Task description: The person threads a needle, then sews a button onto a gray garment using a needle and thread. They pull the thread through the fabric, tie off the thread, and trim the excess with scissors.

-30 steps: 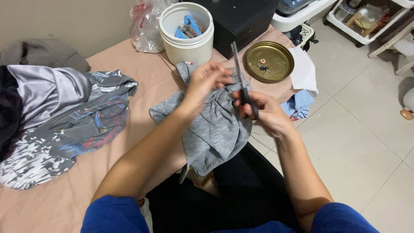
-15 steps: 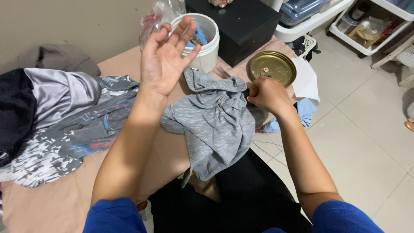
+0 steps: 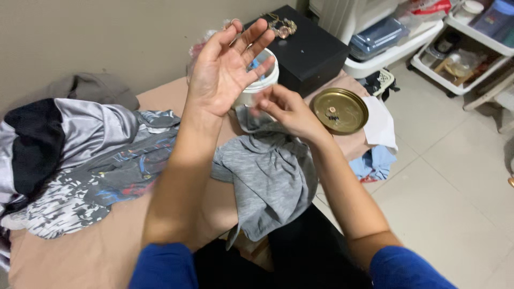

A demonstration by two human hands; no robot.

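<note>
Meanwhile, grey cloth [image 3: 273, 176] draped over the bed [image 3: 96, 257] edge and lap, just below both hands. Left hand [image 3: 225, 72] raised, palm open, fingers spread, empty. Right hand [image 3: 286, 109] loosely curled, fingertips pinched near that palm, holding nothing discernible, perhaps thread. Seemingly sorting thread between stitches; steady fine pinching needed. White tub [image 3: 259, 88] behind, gold lid [image 3: 340, 111] at the corner.

The left hand [image 3: 227, 69] is raised, palm open toward the camera, fingers spread and pointing to about one o'clock, its forearm running down to seven o'clock. The right hand [image 3: 284, 109] sits just at its four o'clock, lower, fingers loosely curled and pinched together, forearm stretching toward five o'clock.
</note>
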